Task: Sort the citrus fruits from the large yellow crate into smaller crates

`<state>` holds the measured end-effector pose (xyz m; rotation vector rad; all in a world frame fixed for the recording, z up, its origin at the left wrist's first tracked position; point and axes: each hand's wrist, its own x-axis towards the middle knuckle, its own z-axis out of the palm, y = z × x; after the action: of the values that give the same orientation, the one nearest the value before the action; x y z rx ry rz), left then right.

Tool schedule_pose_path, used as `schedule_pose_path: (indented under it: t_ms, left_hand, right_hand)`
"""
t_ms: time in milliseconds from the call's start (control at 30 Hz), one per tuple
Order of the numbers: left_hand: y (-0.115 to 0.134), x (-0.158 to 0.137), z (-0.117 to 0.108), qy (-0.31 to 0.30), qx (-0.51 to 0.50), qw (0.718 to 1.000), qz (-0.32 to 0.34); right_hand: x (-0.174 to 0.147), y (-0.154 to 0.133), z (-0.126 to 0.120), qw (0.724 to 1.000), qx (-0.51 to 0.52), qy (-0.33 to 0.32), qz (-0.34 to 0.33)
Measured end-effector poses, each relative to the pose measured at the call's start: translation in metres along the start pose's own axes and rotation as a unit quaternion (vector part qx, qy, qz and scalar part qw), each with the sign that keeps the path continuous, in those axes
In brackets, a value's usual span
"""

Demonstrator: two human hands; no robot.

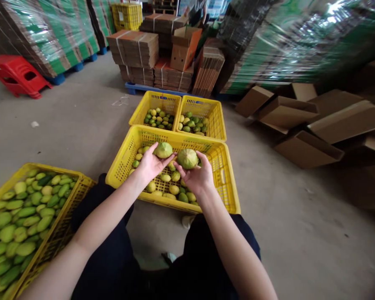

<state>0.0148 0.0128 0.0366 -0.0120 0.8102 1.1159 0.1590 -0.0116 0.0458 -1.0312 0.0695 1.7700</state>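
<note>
My left hand (153, 163) is turned palm up, its thumb and fingers around a yellow-green fruit (164, 150). In my right hand (198, 177) is a second, rounder yellow-green fruit (187, 158), with ridges running to its tip. The two fruits are held close together but apart, above a large yellow plastic crate (234, 200). Several green and yellow fruits (174, 189) lie on the bottom of this crate, partly hidden by my hands and forearms.
Two smaller yellow crates (222, 121) with fruits stand just behind. At my left is a yellow crate (76, 183) filled with long green fruits. Bundled flat cartons (134, 48) sit on a blue pallet (131, 88). Open cardboard boxes (287, 110) lie right; a red stool (15, 71) lies left.
</note>
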Motion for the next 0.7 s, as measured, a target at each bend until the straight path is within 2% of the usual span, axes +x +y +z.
schedule_pose_path:
  t_ms: [200,500,567,600,667,700]
  left_hand:
    - [0.0,0.001,-0.002,0.006,0.031,0.998,-0.058]
    - [-0.005,0.008,-0.008,0.015,0.063,0.997,-0.051]
    - [-0.006,0.006,-0.007,-0.003,0.088,0.996,0.003]
    - [-0.006,0.003,-0.006,-0.019,0.111,0.992,0.052]
    - [-0.004,-0.006,-0.003,-0.057,0.174,0.967,0.175]
    - [-0.003,-0.011,-0.002,-0.072,0.207,0.948,0.232]
  right_hand:
    - [0.003,0.002,-0.002,0.999,0.005,-0.026,0.046]
    - [0.011,0.003,-0.009,0.997,-0.012,-0.054,0.045]
    - [0.012,0.003,-0.01,0.997,-0.031,-0.061,0.02]
    - [0.012,0.003,-0.01,0.997,-0.051,-0.065,-0.007]
    - [0.01,0.001,-0.01,0.985,-0.113,-0.062,-0.116]
    - [0.008,0.0,-0.011,0.966,-0.157,-0.053,-0.2]
